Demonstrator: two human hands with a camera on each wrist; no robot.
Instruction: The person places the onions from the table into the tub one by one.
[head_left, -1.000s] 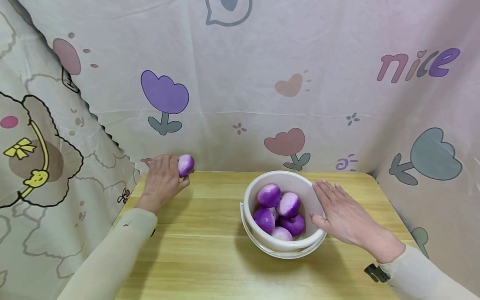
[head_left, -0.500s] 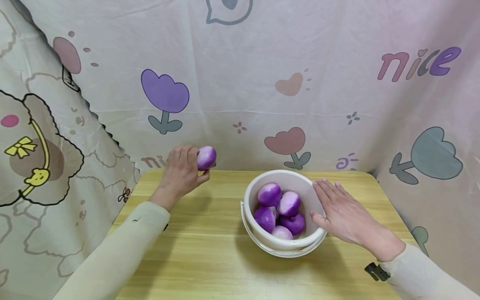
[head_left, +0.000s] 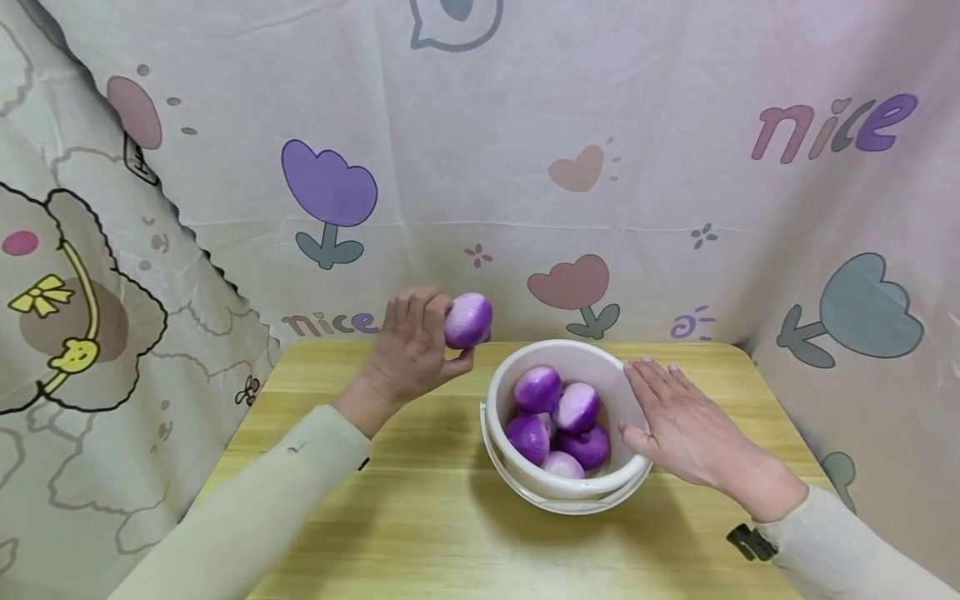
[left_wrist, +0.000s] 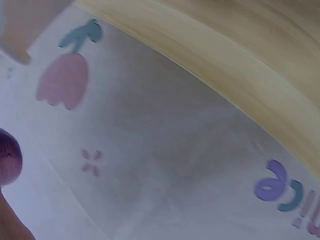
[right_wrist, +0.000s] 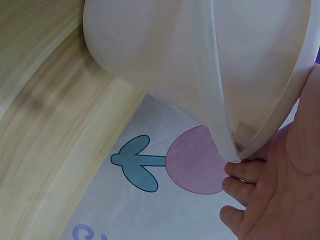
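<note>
My left hand [head_left: 412,346] grips a purple onion [head_left: 468,320] between fingers and thumb, above the table's far edge and just left of the bucket. Part of that onion [left_wrist: 9,157] shows at the left edge of the left wrist view. A white bucket [head_left: 498,454] stands right of the table's middle, with several purple onions [head_left: 538,390] inside. My right hand [head_left: 686,425] rests on the bucket's right rim, its fingers straight and the thumb over the rim. In the right wrist view the bucket's side [right_wrist: 145,55] shows, with the fingertips [right_wrist: 240,172] by the handle joint.
The bucket's handle [head_left: 555,505] hangs down at its near side. Underneath is a wooden table [head_left: 420,533]. A patterned cloth [head_left: 465,167] hangs behind the table and along both sides.
My left hand has carried the onion rightward along the table's far edge, from the far left to near the bucket. The right hand and the bucket have stayed put.
</note>
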